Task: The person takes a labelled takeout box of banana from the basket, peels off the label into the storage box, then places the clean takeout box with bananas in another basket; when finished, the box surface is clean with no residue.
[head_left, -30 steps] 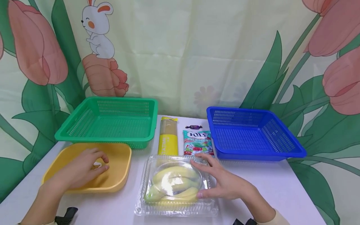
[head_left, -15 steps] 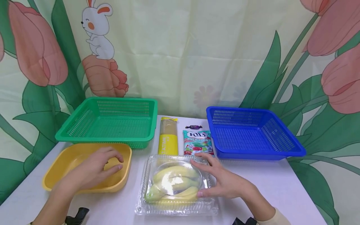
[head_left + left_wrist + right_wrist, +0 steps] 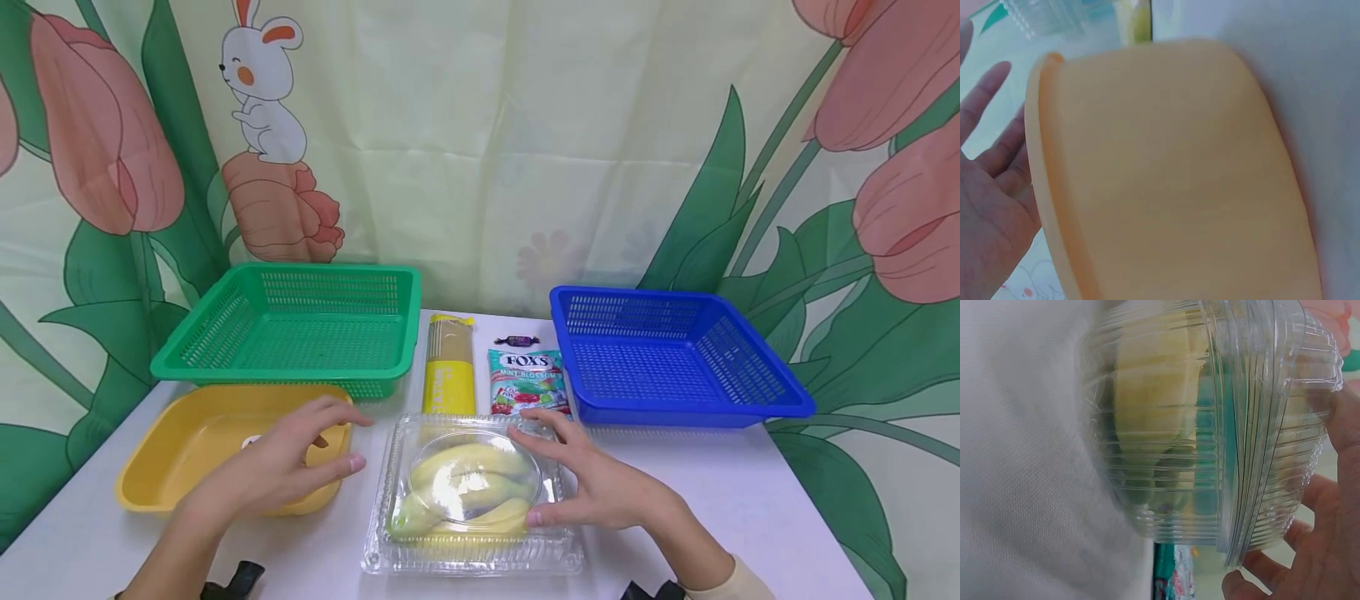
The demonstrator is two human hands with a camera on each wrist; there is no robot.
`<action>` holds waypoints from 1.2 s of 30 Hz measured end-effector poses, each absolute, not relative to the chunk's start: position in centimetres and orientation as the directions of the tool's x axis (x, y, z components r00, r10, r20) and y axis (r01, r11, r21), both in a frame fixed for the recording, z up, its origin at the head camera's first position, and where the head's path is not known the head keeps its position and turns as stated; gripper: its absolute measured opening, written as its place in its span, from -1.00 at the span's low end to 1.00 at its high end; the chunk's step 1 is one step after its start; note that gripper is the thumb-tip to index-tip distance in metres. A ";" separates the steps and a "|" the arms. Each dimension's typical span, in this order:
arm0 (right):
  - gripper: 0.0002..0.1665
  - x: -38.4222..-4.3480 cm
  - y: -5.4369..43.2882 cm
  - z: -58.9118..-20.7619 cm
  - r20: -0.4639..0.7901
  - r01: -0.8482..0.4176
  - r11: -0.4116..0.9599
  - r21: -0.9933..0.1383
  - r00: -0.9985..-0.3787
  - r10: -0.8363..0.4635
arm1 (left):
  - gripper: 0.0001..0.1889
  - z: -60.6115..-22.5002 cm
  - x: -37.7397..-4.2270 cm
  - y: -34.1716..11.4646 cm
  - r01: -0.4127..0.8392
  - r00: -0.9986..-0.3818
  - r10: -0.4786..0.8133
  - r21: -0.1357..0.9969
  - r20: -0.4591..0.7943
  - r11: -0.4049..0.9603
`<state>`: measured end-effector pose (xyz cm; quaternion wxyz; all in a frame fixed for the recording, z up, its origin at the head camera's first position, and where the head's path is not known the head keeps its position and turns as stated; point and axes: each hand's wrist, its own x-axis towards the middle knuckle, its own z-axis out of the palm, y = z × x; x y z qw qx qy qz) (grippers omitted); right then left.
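Looks to be at the step of taking hold of a closed clear box (image 3: 472,566) of yellow bananas (image 3: 471,492), at the near middle of a white desk (image 3: 720,475). Rests the right hand (image 3: 600,492) on the box's right side, with fingers spread apart, not clamped. Holds the left hand (image 3: 281,458) over the right edge of a yellow basin (image 3: 198,429), with fingers apart, gripping nothing. Probably calls next for left fingers against the box's left side, keeping it level. Inside the basin, something white (image 3: 250,441), too hidden to name. Behind, a green basket (image 3: 322,333) at left and a blue basket (image 3: 637,367) at right, with no contents showing. Between those, a yellow-and-tan packet (image 3: 448,387), a Fox's mint bag (image 3: 528,385) and a dark wrapped sweet (image 3: 517,341).
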<state>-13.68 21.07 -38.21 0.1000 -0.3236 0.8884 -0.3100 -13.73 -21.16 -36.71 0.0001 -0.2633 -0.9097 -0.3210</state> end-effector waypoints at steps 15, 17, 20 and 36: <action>0.07 -13.7 21.1 -38.3 0.036 -0.517 0.594 -0.616 -0.772 -0.634 | -0.33 -37.1 -13.6 -19.3 0.470 -0.835 0.539 0.658 0.115 0.588; 0.07 -13.6 21.1 -38.4 0.042 -0.518 0.592 -0.618 -0.773 -0.633 | -0.29 -37.2 -13.6 -19.2 0.471 -0.825 0.556 0.670 0.103 0.574; 0.06 -13.6 21.1 -38.4 0.050 -0.521 0.587 -0.620 -0.772 -0.634 | -0.27 -37.4 -13.6 -19.0 0.470 -0.813 0.575 0.687 0.091 0.555; 0.01 -13.0 21.4 -38.9 0.111 -0.566 0.579 -0.587 -0.765 -0.635 | -0.03 -38.5 -13.3 -18.1 0.535 -0.746 0.655 0.692 0.119 0.484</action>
